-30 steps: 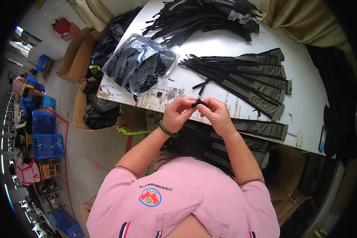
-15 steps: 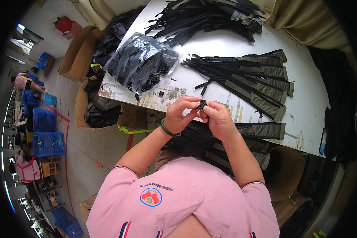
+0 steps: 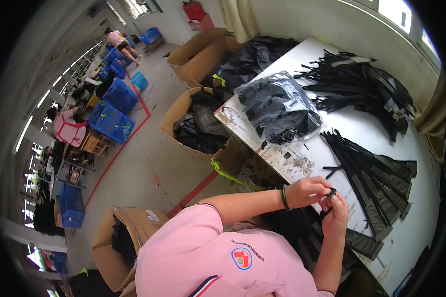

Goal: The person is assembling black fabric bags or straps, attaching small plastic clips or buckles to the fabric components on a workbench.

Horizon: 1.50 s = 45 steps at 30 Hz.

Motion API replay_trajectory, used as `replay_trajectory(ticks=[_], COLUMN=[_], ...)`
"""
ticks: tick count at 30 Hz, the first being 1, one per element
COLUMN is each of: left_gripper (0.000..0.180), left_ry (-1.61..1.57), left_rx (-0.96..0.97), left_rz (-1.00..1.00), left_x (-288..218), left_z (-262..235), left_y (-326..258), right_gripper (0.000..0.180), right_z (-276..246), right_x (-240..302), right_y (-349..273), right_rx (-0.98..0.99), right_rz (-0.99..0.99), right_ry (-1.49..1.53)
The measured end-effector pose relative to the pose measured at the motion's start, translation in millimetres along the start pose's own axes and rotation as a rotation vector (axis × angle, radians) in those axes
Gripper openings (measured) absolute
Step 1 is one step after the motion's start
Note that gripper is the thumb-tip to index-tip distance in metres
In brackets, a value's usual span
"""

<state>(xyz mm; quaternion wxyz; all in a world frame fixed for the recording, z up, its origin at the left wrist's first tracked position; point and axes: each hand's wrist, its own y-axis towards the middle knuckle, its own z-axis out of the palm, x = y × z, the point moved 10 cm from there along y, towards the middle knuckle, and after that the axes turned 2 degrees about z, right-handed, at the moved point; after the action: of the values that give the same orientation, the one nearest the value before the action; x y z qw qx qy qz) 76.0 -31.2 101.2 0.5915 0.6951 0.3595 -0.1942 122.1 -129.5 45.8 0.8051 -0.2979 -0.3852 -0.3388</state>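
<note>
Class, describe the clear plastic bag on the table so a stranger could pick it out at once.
Start at the white table. Near its far-left corner, above the cardboard boxes, lies the clear plastic bag stuffed with black pieces. Unlike the loose black strap piles beside it, it is shiny, wrapped and bulging.

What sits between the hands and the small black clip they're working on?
Nothing visible. Both the left hand and right hand already pinch the small black clip with its strap, held above the white table edge.
</note>
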Motion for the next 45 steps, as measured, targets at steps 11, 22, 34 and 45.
replay_trajectory(ticks=[11, 22, 34, 45], left_gripper=[0.021, 0.021, 0.022, 0.011], left_ry=[0.027, -0.136, 0.046, -1.102], left_rx=[-0.061, -0.025, 0.046, -0.131], left_rz=[0.0, -0.149, -0.11, -1.016], left_x=[-1.3, 9.3, 9.6, 79.0], left_z=[-17.7, 0.0, -21.5, 28.2], left_y=[-0.2, 1.8, 9.5, -46.4], right_gripper=[0.015, 0.012, 0.016, 0.02], right_z=[13.3, 1.3, 9.9, 22.8], right_x=[2.4, 0.0, 19.1, 43.5], right_y=[4.4, -2.1, 7.4, -6.6], right_rx=[0.073, 0.017, 0.032, 0.092], right_rz=[0.007, 0.009, -0.069, -0.535], right_ry=[-0.186, 0.05, -0.17, -0.92])
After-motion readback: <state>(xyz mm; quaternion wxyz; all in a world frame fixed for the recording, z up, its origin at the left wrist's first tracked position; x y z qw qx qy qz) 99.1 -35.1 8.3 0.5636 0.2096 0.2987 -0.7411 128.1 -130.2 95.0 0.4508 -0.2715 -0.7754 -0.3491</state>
